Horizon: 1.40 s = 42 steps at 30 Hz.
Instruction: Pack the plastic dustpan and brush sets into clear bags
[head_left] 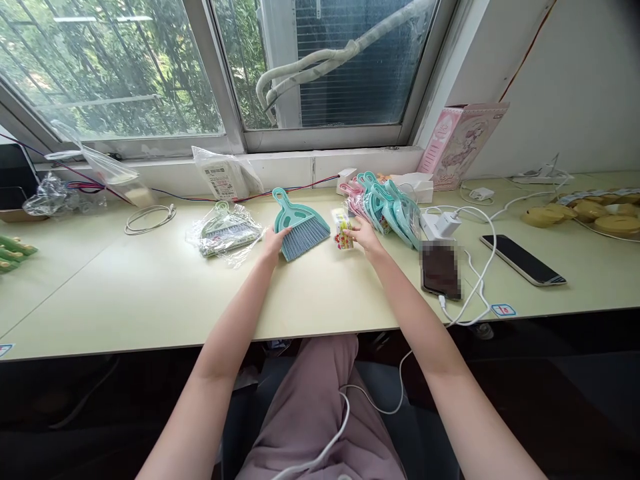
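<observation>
My left hand [277, 241] grips the left edge of a mint-green dustpan [281, 213] with a small brush nested in it. Its grey bristles [306, 239] face me, and the handles point toward the window. My right hand [364, 235] is closed on a small clear-and-white packet [343, 230] printed in yellow and red; what is inside cannot be made out. A gap separates the packet from the bristles. Beyond my right hand lies a pile of mint-green dustpan sets [395, 207], with pink ones [354, 192] at its left. Left of my left hand, a bagged dustpan set [227, 233] rests in clear plastic.
A labelled plastic bag [223, 175] leans against the sill, near a coiled cable [150, 219]. To the right are a charging phone [441, 270], white cables, another phone [523, 260], rolls of yellowish tape [613, 217] and a pink box [463, 147]. The table edge [320, 335] runs before my lap.
</observation>
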{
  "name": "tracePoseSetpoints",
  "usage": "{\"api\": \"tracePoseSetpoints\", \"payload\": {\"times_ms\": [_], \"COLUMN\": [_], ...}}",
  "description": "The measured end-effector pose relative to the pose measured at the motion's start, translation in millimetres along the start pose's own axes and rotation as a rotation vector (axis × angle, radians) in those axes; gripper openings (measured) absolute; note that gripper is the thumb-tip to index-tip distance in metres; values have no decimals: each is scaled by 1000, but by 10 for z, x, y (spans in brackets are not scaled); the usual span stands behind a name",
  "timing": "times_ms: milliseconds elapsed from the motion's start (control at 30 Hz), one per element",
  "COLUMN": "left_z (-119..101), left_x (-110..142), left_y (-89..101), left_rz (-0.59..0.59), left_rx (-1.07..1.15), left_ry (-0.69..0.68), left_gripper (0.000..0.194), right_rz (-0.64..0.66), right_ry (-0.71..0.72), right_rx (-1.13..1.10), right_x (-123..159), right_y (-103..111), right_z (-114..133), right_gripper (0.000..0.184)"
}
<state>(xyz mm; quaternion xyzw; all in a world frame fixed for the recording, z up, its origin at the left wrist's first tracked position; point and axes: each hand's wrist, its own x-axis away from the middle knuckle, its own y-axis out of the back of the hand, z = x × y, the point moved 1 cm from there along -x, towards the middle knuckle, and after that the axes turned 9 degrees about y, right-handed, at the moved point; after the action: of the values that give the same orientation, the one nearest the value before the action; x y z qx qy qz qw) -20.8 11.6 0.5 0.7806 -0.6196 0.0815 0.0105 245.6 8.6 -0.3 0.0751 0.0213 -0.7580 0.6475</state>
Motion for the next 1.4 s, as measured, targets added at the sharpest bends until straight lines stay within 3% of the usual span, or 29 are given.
{"api": "tracePoseSetpoints", "payload": {"times_ms": [167, 267, 333, 600, 900, 1200, 1400], "left_z": [11, 0, 0, 66, 71, 41, 138], "left_x": [-4, 51, 90, 142, 241, 274, 101], "left_y": [-58, -152, -204, -274, -359, -348, -339], "left_rz": [-16, 99, 157, 265, 372, 300, 325], "left_rx": [94, 216, 279, 332, 259, 186, 201], "left_ry": [65, 94, 123, 132, 122, 85, 82], "left_gripper": [30, 31, 32, 42, 38, 50, 48], "right_rz": [69, 87, 108, 202, 241, 258, 257], "right_ry": [-16, -52, -54, -104, -50, -8, -16], "right_rx": [-300, -378, -395, -376, -58, 161, -14], "right_x": [44, 79, 103, 170, 172, 186, 50], "right_y": [-63, -97, -112, -131, -266, -430, -436], "right_z": [63, 79, 98, 163, 50, -52, -76], "right_gripper": [42, 16, 9, 34, 31, 28, 36]}}
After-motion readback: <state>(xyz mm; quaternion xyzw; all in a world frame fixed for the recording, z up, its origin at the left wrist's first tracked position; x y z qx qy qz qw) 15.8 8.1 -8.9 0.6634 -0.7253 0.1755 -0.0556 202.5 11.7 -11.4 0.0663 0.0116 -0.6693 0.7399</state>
